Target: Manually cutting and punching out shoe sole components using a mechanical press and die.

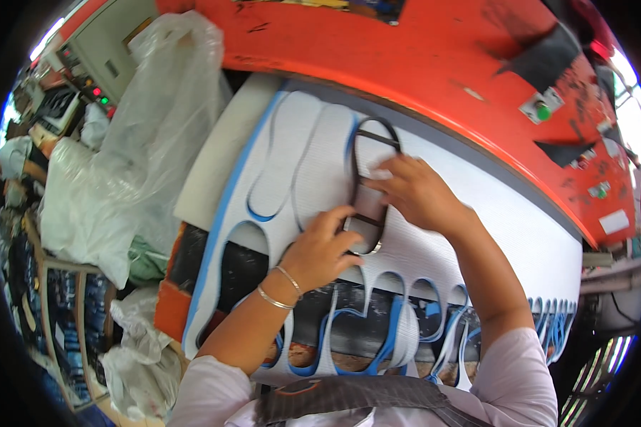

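Note:
A sole-shaped cutting die [357, 153], a dark metal outline with crossbars, stands on a white ribbed foam sheet [470, 206] with blue edges. My right hand [424, 192] grips the die's right side, its fingers bent over the rim and slightly blurred. At the die's lower left edge, my left hand [320, 245] has its fingers curled against the rim. Two bangles circle that wrist. Left of the die, sole-shaped pieces [292, 135] lie outlined in the sheet. Sole-shaped holes run along its near side, showing a dark scuffed surface [246, 274] beneath.
A large orange-red machine body [434, 64] with a green button [543, 112] spans the far side. Clear plastic bags [157, 121] crowd the left, near a shelf [64, 267]. Cut strips of foam [392, 341] hang along the near edge.

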Action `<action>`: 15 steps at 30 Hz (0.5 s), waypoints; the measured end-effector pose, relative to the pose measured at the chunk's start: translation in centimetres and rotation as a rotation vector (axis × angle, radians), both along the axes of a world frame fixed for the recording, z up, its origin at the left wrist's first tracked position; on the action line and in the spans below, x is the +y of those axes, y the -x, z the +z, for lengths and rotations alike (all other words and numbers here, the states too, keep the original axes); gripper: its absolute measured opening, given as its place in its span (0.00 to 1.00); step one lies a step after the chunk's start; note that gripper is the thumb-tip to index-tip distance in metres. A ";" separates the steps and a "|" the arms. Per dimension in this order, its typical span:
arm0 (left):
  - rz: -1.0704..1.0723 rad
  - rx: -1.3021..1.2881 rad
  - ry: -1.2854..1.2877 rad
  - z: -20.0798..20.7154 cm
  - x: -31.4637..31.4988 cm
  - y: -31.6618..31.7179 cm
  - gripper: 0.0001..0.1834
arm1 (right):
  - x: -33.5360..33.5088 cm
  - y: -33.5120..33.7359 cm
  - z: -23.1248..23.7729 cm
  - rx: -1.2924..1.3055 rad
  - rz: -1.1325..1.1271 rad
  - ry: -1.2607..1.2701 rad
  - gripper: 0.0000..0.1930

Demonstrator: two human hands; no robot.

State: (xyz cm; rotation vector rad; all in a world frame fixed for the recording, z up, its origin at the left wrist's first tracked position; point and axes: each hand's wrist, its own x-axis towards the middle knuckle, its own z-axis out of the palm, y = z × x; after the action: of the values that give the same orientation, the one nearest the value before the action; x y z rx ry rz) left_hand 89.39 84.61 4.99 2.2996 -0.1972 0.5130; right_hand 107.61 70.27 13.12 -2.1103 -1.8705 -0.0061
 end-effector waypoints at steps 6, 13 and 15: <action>0.046 -0.128 -0.165 -0.6 -1.1 -1.5 0.16 | 3.7 -2.2 -2.4 -0.258 0.120 0.293 0.19; 0.072 0.018 0.093 -0.3 -0.5 -2.5 0.38 | 2.5 -4.5 -4.1 -0.126 0.300 0.050 0.06; 0.032 0.118 -0.167 -0.2 -0.8 -3.0 0.47 | 1.4 -4.9 -3.2 -0.151 0.285 -0.174 0.06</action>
State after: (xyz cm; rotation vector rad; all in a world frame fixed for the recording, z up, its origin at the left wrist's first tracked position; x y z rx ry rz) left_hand 92.35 83.80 4.76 2.4908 -0.1502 0.3882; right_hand 112.46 71.69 9.89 -1.7579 -2.1574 -0.2604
